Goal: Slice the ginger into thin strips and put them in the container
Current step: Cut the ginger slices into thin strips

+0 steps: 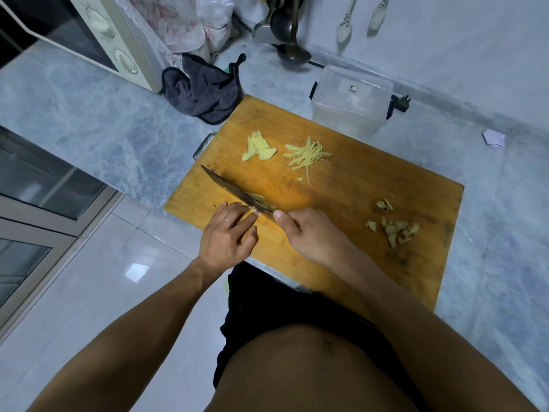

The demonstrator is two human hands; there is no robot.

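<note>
The fingers [248, 221] of the left hand [227, 236] lie nearly straight, tips pressed down on a few ginger slices [261, 201] beside the blade; the right hand [306, 233] is wrapped round the cleaver's [234, 190] handle, thumb along the top. The blade edge rests on the cutting board [356, 185] against those slices.

I'd say the job is about half done. A small heap of thin ginger strips [306, 154] sits further up the board, with a stack of uncut slices [259, 146] just beside it. Peel scraps [395, 227] lie off to the right. The clear plastic container [350, 104] stands at the board's far edge, and none of the strips have gone in, as far as I can see.

The handle is hidden inside the fist, and the blade and fingertips cover most of the ginger being cut.
</note>
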